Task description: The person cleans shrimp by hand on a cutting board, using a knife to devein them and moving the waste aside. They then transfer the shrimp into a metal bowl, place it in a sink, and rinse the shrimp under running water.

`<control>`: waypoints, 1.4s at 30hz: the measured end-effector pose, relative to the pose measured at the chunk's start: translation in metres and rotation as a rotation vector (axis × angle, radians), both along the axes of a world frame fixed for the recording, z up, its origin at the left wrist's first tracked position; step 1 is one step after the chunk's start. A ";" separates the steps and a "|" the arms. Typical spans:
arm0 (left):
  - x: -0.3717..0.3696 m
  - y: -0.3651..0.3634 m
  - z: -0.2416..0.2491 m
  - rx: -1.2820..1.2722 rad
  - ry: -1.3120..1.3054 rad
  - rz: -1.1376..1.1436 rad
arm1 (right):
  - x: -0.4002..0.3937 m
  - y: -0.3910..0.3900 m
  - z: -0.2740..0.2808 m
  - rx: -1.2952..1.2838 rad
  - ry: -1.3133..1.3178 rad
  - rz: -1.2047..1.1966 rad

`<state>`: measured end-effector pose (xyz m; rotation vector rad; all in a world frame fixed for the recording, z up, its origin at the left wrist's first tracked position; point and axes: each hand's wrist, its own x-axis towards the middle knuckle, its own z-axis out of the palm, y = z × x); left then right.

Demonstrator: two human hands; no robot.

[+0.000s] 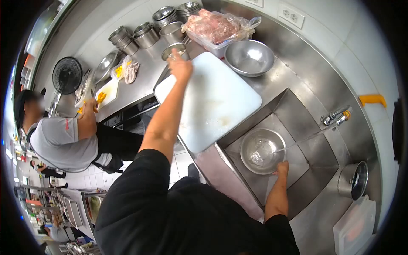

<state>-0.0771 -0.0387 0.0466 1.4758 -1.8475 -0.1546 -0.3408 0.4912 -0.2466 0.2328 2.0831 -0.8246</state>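
My left hand reaches over the far left corner of a white cutting board, beside a small metal pot; whether its fingers hold anything is too small to tell. Down in the steel sink, my right hand grips the rim of a metal bowl. Water runs from the faucet into this bowl, which has some water in it. Behind the board stands a larger metal bowl, next to a plastic tub of bagged raw meat.
A co-worker at the left cuts yellow food on a small board. Stacked metal containers line the wall. A metal pot and a plastic lid lie right of the sink.
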 end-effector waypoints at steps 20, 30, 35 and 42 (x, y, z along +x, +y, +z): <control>0.081 -0.114 0.012 0.199 0.437 -0.334 | -0.018 0.022 0.032 0.090 0.461 0.421; 0.009 0.134 0.074 0.308 0.199 -1.027 | -0.017 -0.004 0.200 -0.366 0.667 0.374; -0.059 0.270 0.024 0.706 -0.098 -1.080 | 0.031 -0.003 0.272 -0.436 1.184 0.631; -0.117 0.320 -0.041 0.588 -0.214 -1.353 | 0.037 0.001 0.213 -0.565 0.950 0.825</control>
